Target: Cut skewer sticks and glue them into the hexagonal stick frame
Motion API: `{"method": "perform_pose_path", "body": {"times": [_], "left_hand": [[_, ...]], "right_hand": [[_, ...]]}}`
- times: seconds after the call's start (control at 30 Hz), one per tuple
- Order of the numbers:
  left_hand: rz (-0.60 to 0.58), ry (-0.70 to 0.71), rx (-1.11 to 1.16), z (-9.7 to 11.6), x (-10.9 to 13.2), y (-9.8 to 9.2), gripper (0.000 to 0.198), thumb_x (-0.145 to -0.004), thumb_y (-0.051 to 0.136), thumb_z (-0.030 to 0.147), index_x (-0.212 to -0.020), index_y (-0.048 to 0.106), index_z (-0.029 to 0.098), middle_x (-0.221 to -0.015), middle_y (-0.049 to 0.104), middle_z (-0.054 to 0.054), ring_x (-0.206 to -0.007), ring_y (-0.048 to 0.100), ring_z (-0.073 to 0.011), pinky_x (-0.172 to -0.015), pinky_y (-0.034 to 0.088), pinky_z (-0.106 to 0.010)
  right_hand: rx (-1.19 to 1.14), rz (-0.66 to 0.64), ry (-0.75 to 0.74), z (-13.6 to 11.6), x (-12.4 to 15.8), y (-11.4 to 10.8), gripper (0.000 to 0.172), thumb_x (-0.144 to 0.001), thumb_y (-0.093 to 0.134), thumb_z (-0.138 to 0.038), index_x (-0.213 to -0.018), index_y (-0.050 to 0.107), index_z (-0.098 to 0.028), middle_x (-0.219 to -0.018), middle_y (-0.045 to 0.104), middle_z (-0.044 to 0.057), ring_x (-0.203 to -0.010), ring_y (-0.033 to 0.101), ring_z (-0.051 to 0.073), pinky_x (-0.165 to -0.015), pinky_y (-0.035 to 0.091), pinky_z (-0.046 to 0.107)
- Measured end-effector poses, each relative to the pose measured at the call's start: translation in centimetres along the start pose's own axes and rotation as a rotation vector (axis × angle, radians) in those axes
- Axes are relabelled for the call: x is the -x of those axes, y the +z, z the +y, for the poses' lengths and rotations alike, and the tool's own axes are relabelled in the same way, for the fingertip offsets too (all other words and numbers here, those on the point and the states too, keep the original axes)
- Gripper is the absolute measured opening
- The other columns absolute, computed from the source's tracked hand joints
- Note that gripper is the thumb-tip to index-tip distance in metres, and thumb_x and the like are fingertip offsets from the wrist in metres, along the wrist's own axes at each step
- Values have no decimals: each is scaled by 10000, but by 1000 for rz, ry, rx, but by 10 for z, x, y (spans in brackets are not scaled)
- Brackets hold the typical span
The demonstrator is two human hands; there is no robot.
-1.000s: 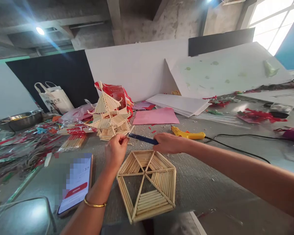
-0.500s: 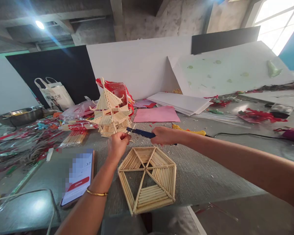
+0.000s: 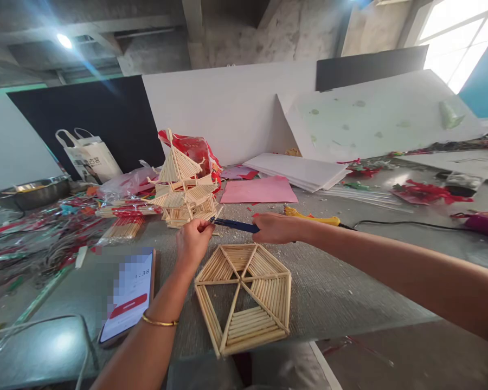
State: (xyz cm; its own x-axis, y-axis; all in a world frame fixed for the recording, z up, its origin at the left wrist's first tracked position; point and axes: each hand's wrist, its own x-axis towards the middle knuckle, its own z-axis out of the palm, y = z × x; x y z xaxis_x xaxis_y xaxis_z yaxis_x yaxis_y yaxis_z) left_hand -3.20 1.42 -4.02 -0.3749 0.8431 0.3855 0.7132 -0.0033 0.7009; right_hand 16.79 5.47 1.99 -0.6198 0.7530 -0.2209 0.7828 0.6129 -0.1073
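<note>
My left hand (image 3: 194,239) is closed in a pinch above the table; what sits between the fingertips is too small to make out. My right hand (image 3: 274,227) grips dark blue pliers (image 3: 236,224), whose narrow jaws reach left to my left fingertips. In front of me lies a flat, many-sided frame of wooden sticks (image 3: 260,324). Sticks fill most of its wedges, while the left wedge is largely open. Behind my left hand stands a tiered stick tower (image 3: 183,168) with a pointed roof.
A phone (image 3: 130,292) lies left of my forearm, near bundled sticks (image 3: 122,230) and plastic wrapping. Pink paper (image 3: 259,190) and white boards (image 3: 296,169) are behind. A yellow glue gun (image 3: 317,219) with a cord rests beyond my right hand. A metal bowl (image 3: 36,194) stands far left.
The pliers' jaws have dipped slightly and now meet my left fingertips more closely. Both hands otherwise keep nearly the same place, and the stick frame has not moved on the table.
</note>
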Motion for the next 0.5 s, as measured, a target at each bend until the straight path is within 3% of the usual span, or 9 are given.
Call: {"method": "perform_pose_path", "body": {"times": [0.3,0.5], "left_hand": [[-39,-66,179,-4,-2,2,207,-664,604,390,-684,652,190,-541,641,4,-603,616,-182,-609,407,-277],[-190,-170,440,-4,-2,-3,420,-707,527,494,-828,651,112,-768,707,-91,-656,663,-180,-557,452,-252]], "right_hand": [[3,34,-11,3,-4,-1,323,-670,439,-304,-800,631,-79,-669,578,92,-535,483,131,-457,297,231],[-26,13,29,11,-7,-4,282,-664,454,-294,-780,628,-105,-638,569,64,-519,470,125,-454,287,237]]}}
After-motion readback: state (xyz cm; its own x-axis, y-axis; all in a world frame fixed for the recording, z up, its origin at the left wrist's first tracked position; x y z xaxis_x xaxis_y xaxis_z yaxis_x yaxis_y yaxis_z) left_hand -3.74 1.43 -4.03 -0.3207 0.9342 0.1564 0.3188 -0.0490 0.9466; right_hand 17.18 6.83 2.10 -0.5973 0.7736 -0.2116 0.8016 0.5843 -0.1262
